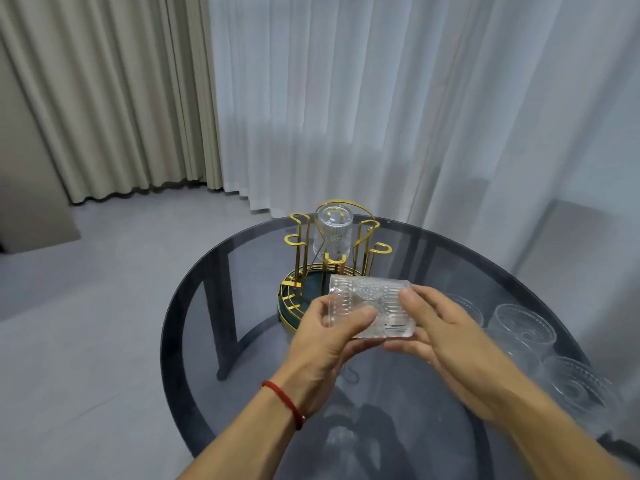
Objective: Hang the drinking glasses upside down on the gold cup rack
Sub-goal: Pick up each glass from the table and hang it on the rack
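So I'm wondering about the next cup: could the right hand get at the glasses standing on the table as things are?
Probably not yet. The right hand and left hand both grip a ribbed glass. The standing glasses sit just right of it with nothing between, so once freed it likely could.

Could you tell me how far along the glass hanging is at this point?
Done: one glass already hangs upside down on the gold rack. In hand: the left hand and right hand hold a second glass on its side before the rack. Left: at least three glasses wait on the table.
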`<control>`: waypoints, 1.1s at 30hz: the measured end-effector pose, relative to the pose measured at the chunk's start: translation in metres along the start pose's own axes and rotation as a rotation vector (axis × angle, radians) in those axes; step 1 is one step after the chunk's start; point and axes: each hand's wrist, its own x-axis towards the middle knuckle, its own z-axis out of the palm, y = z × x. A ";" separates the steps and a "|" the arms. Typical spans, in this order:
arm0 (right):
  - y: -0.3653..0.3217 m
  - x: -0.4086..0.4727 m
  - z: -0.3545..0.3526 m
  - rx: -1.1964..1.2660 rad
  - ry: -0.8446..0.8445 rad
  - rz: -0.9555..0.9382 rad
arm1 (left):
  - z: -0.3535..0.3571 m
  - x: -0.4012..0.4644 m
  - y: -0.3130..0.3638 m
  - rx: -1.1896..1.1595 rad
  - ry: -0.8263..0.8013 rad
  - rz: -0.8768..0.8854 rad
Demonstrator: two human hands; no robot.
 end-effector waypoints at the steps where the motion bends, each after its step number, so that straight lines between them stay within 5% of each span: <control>1: -0.003 0.001 -0.003 0.008 0.043 -0.026 | -0.003 0.002 0.000 0.108 0.024 0.003; 6: -0.036 0.015 -0.031 -0.064 0.375 -0.224 | -0.040 0.016 -0.010 0.596 0.342 0.086; 10: -0.092 0.066 -0.040 -0.172 0.487 -0.367 | -0.061 0.025 -0.029 1.016 0.297 0.198; 21: -0.151 0.192 0.066 -0.751 0.102 -0.319 | -0.069 0.028 -0.049 1.568 0.111 0.124; 33: -0.134 0.222 0.114 -1.060 -0.108 -0.345 | -0.072 0.033 -0.057 1.654 0.078 0.106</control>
